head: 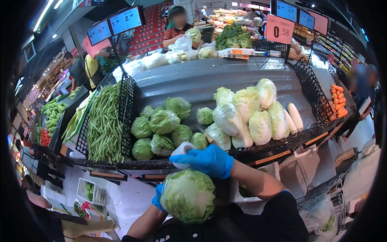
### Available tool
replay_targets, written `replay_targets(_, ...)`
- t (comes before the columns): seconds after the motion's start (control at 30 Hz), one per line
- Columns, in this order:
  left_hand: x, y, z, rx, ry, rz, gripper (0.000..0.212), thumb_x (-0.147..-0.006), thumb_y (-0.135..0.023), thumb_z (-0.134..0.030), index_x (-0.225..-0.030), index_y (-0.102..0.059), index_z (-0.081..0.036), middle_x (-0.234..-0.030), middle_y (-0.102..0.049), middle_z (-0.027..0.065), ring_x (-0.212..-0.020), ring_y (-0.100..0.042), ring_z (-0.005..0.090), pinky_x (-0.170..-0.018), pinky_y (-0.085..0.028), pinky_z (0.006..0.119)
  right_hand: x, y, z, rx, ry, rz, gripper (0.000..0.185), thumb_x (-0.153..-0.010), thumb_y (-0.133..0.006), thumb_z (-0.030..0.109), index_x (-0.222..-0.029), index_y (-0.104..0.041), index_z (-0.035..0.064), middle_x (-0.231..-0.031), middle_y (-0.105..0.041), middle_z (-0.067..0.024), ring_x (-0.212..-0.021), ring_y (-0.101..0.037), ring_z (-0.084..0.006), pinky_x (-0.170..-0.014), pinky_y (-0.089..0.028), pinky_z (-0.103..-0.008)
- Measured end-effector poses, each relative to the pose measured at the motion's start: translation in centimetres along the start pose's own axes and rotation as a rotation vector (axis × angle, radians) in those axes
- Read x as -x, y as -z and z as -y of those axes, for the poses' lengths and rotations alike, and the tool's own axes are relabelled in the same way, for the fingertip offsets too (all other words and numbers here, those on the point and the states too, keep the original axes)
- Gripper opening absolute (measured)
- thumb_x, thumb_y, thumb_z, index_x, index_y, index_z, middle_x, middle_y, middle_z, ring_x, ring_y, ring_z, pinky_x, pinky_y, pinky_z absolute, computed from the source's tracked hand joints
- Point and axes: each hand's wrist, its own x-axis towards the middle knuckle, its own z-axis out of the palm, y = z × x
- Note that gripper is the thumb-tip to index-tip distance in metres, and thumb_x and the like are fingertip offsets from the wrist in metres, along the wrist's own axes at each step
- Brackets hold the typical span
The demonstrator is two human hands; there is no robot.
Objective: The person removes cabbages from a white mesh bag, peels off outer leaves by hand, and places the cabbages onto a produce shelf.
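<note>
A napa cabbage (pixel 188 196) is close to my body, and clear film glints along its left side. My left hand (pixel 158 198), in a blue glove, holds it from the left, with most of its fingers hidden behind the leaves. Just above the cabbage, my blue-gloved right hand (pixel 210 160) grips a white roll of plastic wrap (pixel 185 148). Beyond the roll, round green cabbages (pixel 164 121) are piled on the grey display shelf (pixel 181 77). Film-wrapped napa cabbages (pixel 260 124) lie to their right, beside white radishes (pixel 295 117).
Black mesh dividers (pixel 127 113) separate green beans (pixel 104 124) on the left and carrots (pixel 339 101) on the right. Across the shelf a person (pixel 178 30) handles netted produce. A white crate (pixel 91 191) stands on the floor at left, and a wire cart (pixel 335 196) at right.
</note>
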Motion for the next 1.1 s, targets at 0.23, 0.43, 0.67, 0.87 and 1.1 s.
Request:
replay_targets(0.23, -2.0, 0.1, -0.7, -0.031, -0.221, 0.071, 0.038, -0.076, -0.029, -0.029, -0.103, -0.033, -0.004, -0.102, -0.039, 0.013, -0.092, -0.04, 0.0242, -0.077, -0.034, 0.038, -0.9, -3.4, -2.8, -0.833, -0.438, -0.003, 0.039, -0.066, -0.05, 0.009, -0.103, -0.042, 0.016, -0.089, -0.05, -0.0085, -0.077, -0.049, -0.0159, -0.068, -0.039, -0.0246)
replay_targets(0.43, -1.5, 0.8, -1.7, 0.091, -0.259, 0.002, 0.038, -0.076, -0.032, -0.028, -0.104, -0.033, -0.003, -0.102, -0.039, 0.0132, -0.091, -0.041, 0.0246, -0.076, -0.035, 0.037, -1.8, -5.7, -2.6, -0.849, -0.674, -0.171, 0.042, -0.065, -0.048, 0.0, -0.105, -0.039, 0.0089, -0.1, -0.044, -0.0035, -0.088, -0.042, -0.0117, -0.075, -0.035, -0.0224)
replay_targets(0.67, -0.7, 2.6, 1.6, 0.092, 0.053, 0.125, 0.041, -0.067, -0.042, -0.023, -0.101, -0.038, -0.001, -0.101, -0.042, 0.014, -0.09, -0.043, 0.0239, -0.076, -0.036, 0.035, -0.5, -5.3, -7.8, -1.009, -0.784, -0.992, 0.032, -0.068, -0.043, -0.003, -0.097, -0.042, 0.0091, -0.082, -0.043, -0.0002, -0.065, -0.042, -0.0094, -0.057, -0.039, -0.0208)
replay_targets(0.87, -0.4, 0.1, -2.0, 0.095, -0.393, -0.138, 0.053, -0.06, -0.05, -0.027, -0.105, -0.035, -0.002, -0.099, -0.043, 0.0123, -0.089, -0.043, 0.0237, -0.077, -0.034, 0.036, 6.7, -0.5, -7.5, -0.294, -0.841, -0.43, 0.032, -0.065, -0.044, 0.0, -0.095, -0.042, 0.0116, -0.086, -0.044, -0.0066, -0.069, -0.044, -0.0209, -0.058, -0.038, -0.0285)
replay_targets(1.1, -5.6, -1.4, -11.8, -0.283, -0.956, -0.38, 0.048, -0.061, -0.056, -0.008, -0.104, -0.035, -0.003, -0.09, -0.046, 0.008, -0.082, -0.046, 0.0187, -0.068, -0.041, 0.027, 12.5, -0.2, -8.4, 0.281, -0.943, -0.17, 0.033, -0.061, -0.045, 0.003, -0.092, -0.043, 0.0141, -0.09, -0.045, -0.0129, -0.072, -0.046, -0.0326, -0.059, -0.038, -0.0369)
